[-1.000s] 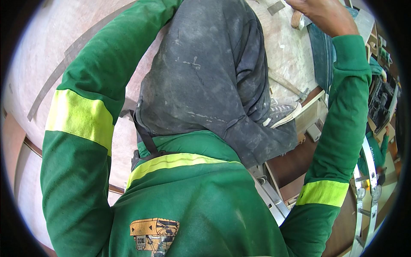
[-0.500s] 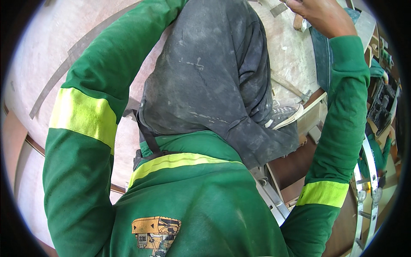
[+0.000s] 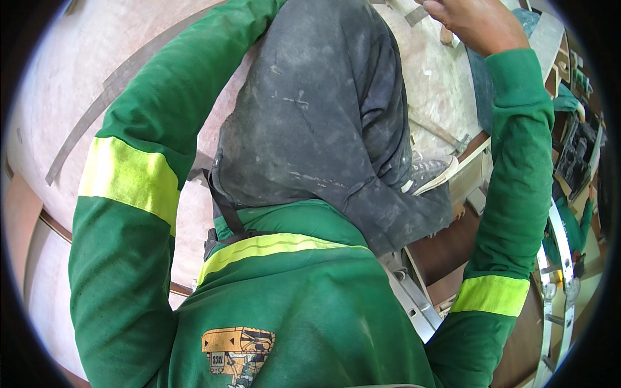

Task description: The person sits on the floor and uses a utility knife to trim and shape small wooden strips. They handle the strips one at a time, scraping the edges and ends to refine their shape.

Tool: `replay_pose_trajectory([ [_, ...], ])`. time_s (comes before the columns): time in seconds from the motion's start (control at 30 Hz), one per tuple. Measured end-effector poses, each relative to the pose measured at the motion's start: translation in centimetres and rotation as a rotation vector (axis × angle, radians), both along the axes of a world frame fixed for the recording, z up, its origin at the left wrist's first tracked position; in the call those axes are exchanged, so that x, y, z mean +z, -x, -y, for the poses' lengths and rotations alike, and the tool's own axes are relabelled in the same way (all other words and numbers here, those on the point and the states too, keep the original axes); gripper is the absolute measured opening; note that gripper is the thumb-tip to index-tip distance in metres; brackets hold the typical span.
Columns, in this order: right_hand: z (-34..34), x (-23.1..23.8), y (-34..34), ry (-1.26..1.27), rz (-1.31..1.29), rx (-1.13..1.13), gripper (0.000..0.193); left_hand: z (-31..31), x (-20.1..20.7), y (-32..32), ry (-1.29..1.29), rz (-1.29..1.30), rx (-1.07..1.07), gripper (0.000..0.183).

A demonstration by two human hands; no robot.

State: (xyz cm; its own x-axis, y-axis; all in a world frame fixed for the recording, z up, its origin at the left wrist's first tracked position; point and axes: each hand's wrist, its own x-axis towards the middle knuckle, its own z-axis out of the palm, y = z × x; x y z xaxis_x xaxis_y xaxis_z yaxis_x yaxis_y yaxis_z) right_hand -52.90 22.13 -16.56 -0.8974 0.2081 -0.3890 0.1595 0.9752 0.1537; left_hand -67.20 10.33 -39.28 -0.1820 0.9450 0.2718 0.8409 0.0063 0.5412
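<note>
My right hand (image 3: pixel 482 24) is at the top edge, in a green sleeve with a yellow band. Its visible fingers are curled together, but the frame cuts off the tips and whatever they may grip. Just below the fingers lies a small wooden piece (image 3: pixel 446 36), and a flat grey strip (image 3: pixel 416 15) is close beside them. My left arm (image 3: pixel 162 90) reaches up past my bent knee, and the left hand is beyond the frame. A hammer (image 3: pixel 437 132) with a wooden handle lies on the pale board (image 3: pixel 446 84), right of my leg.
A long thin grey strip (image 3: pixel 81 132) curves across the pale surface on the left. My shoe (image 3: pixel 432 173) rests near the board's edge. A dark teal sheet (image 3: pixel 479 84) lies by my right sleeve. At far right stand a metal ladder (image 3: pixel 561 252) and a person in green (image 3: pixel 572 223).
My right hand and forearm have shifted slightly left and up. The left arm has barely moved, and the hammer lies in the same place.
</note>
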Motion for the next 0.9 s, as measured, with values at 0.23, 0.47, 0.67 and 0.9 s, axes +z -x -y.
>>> replay_pose_trajectory([
  [0.23, -0.2, -1.4, 1.6, -0.06, 0.102, -0.034, 0.02, 0.4, -0.5, 0.3, -0.009, -0.021, -0.011, 0.055],
  [0.47, -1.2, -3.2, 1.1, -0.125, 0.018, 0.051, 0.016, 0.7, -0.2, -0.1, -0.025, -0.031, -0.016, 0.053],
  [0.67, -0.9, -3.8, 1.2, -0.114, -0.051, 0.133, 0.017, 0.9, 0.2, 0.3, -0.07, -0.031, -0.01, 0.052],
  [0.9, 0.1, -4.3, 2.1, -0.06, -0.118, 0.148, 0.019, 1.7, 0.5, 0.9, -0.079, -0.05, -0.001, 0.052],
])
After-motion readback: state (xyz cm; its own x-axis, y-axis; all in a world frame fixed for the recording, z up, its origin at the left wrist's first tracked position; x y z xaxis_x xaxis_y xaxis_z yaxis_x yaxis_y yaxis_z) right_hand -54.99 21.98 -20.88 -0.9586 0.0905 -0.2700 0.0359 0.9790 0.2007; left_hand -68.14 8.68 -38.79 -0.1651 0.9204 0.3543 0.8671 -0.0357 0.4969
